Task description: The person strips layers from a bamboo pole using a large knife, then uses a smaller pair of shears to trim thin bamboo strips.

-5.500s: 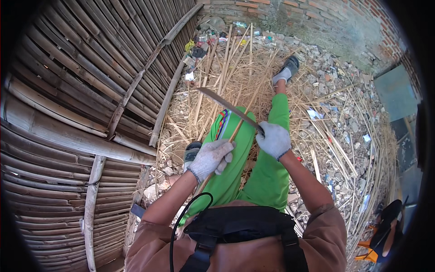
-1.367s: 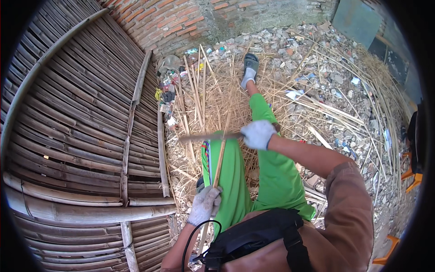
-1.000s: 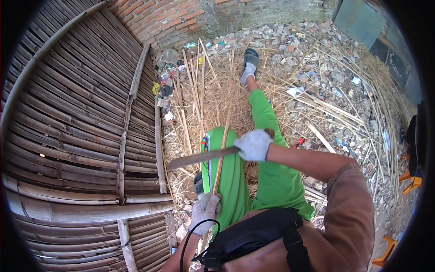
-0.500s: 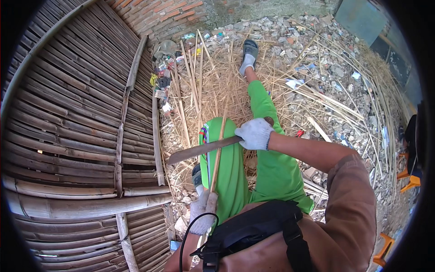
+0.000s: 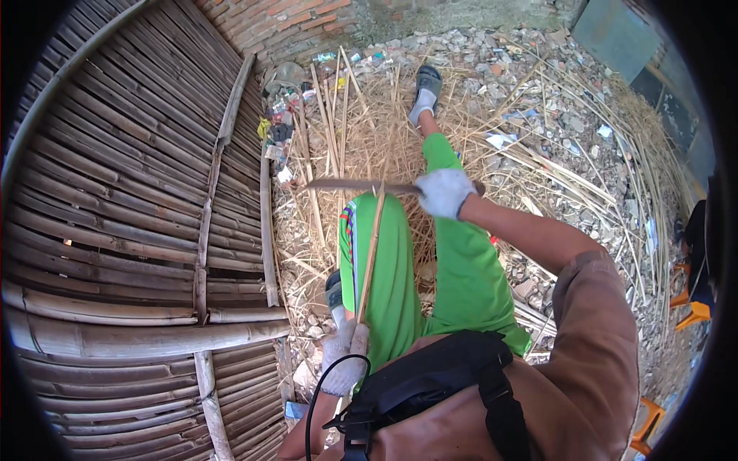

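Observation:
My right hand [image 5: 446, 194], in a white knit glove, is closed round the handle of a machete [image 5: 357, 185]. The long dark blade points left, its edge turned so that it looks thin, and it crosses a bamboo strip [image 5: 373, 246] just beyond my bent left knee. That strip runs up along the green trouser leg [image 5: 390, 269]. Low beside the thigh, my gloved left hand [image 5: 344, 359] grips the strip's near end, fingers wrapped round it. Whether the blade touches the strip, I cannot tell for sure.
A bamboo slat wall [image 5: 131, 230] stands close on my left. Thin shavings [image 5: 384, 131] and loose bamboo strips [image 5: 327, 127] cover the rubble ahead. Long strips [image 5: 569, 177] lie to the right, near orange chair legs [image 5: 692, 315]. A brick wall [image 5: 284, 23] is at the back.
My right hand has moved the machete forward along the strip, from over the thigh to beyond the knee, and the blade has turned edge-on. My left hand stays on the strip's near end.

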Demonstrator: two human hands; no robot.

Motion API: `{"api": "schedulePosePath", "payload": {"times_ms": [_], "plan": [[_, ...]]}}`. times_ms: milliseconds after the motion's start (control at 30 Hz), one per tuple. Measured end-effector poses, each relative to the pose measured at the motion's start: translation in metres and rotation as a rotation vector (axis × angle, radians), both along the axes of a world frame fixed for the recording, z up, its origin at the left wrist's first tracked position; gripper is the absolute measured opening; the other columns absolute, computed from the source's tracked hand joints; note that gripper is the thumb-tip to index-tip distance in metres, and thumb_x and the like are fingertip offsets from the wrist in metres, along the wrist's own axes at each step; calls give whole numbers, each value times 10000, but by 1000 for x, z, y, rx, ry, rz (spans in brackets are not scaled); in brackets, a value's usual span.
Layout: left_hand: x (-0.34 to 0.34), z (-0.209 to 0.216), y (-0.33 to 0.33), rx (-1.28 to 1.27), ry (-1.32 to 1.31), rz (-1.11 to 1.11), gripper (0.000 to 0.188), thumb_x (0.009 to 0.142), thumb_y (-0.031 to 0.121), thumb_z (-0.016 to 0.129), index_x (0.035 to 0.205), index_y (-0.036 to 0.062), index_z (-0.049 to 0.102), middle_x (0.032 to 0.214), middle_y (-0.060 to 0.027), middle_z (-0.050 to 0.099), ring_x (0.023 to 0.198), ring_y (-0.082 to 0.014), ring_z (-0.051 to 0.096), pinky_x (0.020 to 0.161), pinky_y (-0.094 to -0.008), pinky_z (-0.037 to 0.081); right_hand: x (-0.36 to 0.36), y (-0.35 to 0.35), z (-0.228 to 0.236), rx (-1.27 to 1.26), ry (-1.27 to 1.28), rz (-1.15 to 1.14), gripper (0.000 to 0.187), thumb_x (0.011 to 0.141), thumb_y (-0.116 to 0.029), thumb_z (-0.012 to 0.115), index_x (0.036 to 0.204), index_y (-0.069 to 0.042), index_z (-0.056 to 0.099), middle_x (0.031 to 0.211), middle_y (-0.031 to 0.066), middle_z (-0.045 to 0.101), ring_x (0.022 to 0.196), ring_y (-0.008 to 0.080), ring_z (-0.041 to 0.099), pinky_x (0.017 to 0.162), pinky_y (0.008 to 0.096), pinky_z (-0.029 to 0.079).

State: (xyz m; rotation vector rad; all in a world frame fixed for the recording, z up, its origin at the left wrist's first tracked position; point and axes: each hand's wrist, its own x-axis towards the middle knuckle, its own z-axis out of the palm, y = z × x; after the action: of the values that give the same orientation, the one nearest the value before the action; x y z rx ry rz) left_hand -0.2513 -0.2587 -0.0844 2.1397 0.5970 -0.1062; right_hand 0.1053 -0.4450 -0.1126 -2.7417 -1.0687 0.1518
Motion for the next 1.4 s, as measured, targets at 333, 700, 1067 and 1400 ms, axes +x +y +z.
{"api": "schedulePosePath", "payload": {"times_ms": [333,700,1067,1400], "plan": [[-16,26,-8,-27,56,-1,331,1100,280,548,1189,9,717,713,-129,637,595,-231,632,580,-384,501,49,-7,-22,-19,6,-110,277,899,-284,613,1023,-125,803,1008,160,796,947,338,788,812,513,636],[-33,17,4,-131,127,123,347,1095,288,564,1235,9,715,727,-98,642,598,-194,624,574,-360,495,69,13,-18,-137,-35,-54,269,857,-239,654,1034,-147,835,1023,142,813,982,348,791,826,510,634],[-36,9,20,-251,155,195,370,1090,296,580,1280,8,714,741,-67,647,600,-157,616,568,-336,489,142,-139,-123,167,225,-812,522,899,-380,601,1196,19,760,1235,306,733,1144,436,738,1021,504,577],[-9,-16,22,-429,102,228,398,1048,353,626,1231,14,724,768,5,655,612,-67,563,532,-242,424,10,-170,-168,293,480,-948,434,857,-400,638,988,-12,783,983,279,777,950,421,771,883,482,598]]}}
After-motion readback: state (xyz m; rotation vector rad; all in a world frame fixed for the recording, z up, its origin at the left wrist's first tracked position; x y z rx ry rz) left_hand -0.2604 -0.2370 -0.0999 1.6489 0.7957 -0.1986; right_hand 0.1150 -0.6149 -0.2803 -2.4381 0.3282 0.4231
